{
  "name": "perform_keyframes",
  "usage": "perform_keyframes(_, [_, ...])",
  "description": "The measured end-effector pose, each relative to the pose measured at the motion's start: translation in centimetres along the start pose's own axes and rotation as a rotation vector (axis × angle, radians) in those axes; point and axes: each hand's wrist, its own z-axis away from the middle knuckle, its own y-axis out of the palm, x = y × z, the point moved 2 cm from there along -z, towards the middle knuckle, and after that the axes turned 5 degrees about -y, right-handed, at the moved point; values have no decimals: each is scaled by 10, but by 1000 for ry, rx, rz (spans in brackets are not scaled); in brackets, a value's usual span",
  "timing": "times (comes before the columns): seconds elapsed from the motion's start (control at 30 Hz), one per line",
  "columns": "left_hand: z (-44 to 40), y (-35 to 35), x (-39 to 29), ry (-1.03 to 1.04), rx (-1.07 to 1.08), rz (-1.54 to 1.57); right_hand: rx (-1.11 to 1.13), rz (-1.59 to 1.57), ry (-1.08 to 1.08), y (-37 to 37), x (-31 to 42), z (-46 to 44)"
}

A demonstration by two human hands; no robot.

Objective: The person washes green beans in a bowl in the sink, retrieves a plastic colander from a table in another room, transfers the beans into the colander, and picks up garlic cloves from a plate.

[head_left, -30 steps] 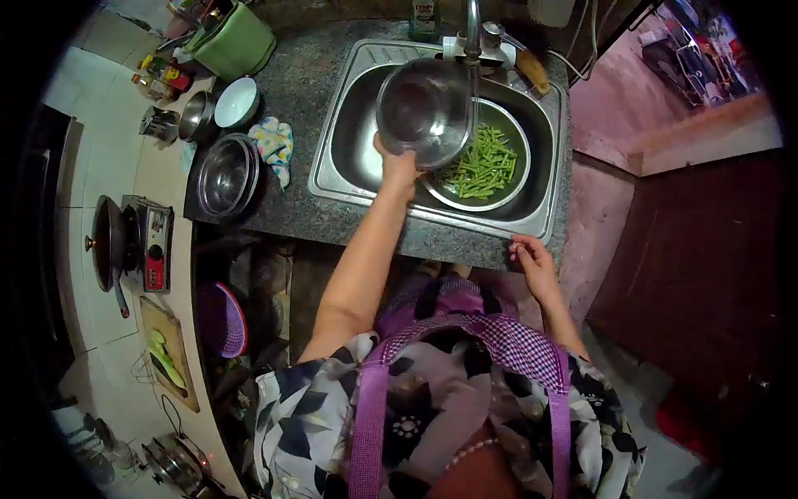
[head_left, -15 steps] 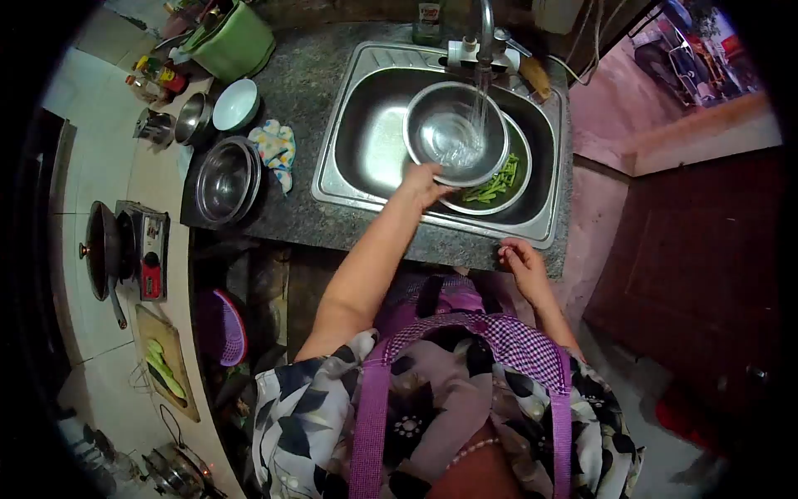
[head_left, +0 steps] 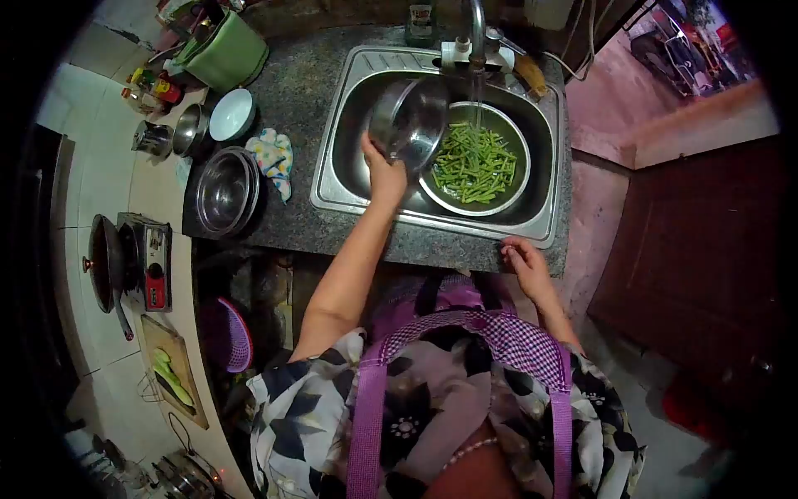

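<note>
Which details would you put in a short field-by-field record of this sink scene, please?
Left hand: grips a tilted metal bowl over the sink
Right hand: loosely curled at the counter's front edge
Green beans: cut pieces, in a basin inside the sink
Tap: running onto the beans
Left of sink: spotted cloth, nested bowls, pale bowl

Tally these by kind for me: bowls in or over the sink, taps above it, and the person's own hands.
Bowls: 2 (held bowl, bean bowl)
Taps: 1 (tap)
Hands: 2 (left hand, right hand)
Total: 5
</note>
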Motion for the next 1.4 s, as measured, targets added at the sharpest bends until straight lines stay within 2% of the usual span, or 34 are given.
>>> perform_keyframes(0.1, [19, 6, -9, 115, 41, -158, 19, 55, -21, 6, 5, -6])
perform_keyframes(0.2, [34, 9, -10, 289, -46, -239, 19, 74, -40, 6, 5, -9])
perform_keyframes(0.3, [19, -13, -1, 490, -288, -501, -11, 167, -103, 3, 15, -8])
perform_keyframes(0.37, [-4, -37, -1, 336, -339, -174, -6, 167, -98, -3, 10, -6])
perform_keyframes(0.43, [-32, -61, 8, 17, -538, -28, -4, 166, -94, -5, 4, -4])
perform_keyframes(0.5, [-54, -87, -1, -420, -525, 675, -4, 165, -92, -4, 1, 0])
perform_keyframes(0.57, [-102, -116, 47, -497, -395, 945, 26, 211, -61, 0, 7, 5])
perform_keyframes(0.63, [-123, -130, 59, -516, -290, 1145, 33, 163, -60, 5, -3, 11])
perform_keyframes(0.7, [-143, -153, 61, -444, -257, 1257, 50, 206, -117, 13, -7, 7])
perform_keyframes(0.73, [-131, -155, 41, -421, -337, 1255, 63, 211, -119, 20, 0, 8])
perform_keyframes(0.83, [-117, -162, 36, -344, -371, 1358, 73, 247, -89, 29, 6, 14])
perform_keyframes(0.97, [-64, -77, 28, -351, -385, 1020, 121, 237, -84, -36, -5, 13])
perform_keyframes(1.0, [-39, -50, 9, -204, -297, 886, 141, 209, -98, -46, -16, 9])
perform_keyframes(1.03, [-24, -28, 2, -143, -274, 745, 158, 239, -128, -52, -16, 10])
perform_keyframes(1.1, [4, 21, -20, -104, -16, 612, 205, 294, -197, -75, -18, 14])
perform_keyframes(1.17, [16, 71, -57, -29, 70, 464, 218, 322, -266, -108, -37, 23])
perform_keyframes(1.2, [0, 89, -57, 75, 26, 321, 215, 373, -293, -126, -33, 27])
perform_keyframes(1.27, [-44, 111, -80, 384, -192, 91, 209, 392, -301, -162, -46, 28])
perform_keyframes(1.33, [-104, 100, -95, 489, -494, -422, 194, 373, -245, -186, -43, 27])
perform_keyframes(1.37, [-120, 100, -108, 469, -587, -548, 181, 382, -208, -209, -39, 32])
perform_keyframes(1.4, [-150, 89, -100, 330, -507, -490, 165, 398, -196, -226, -52, 32])
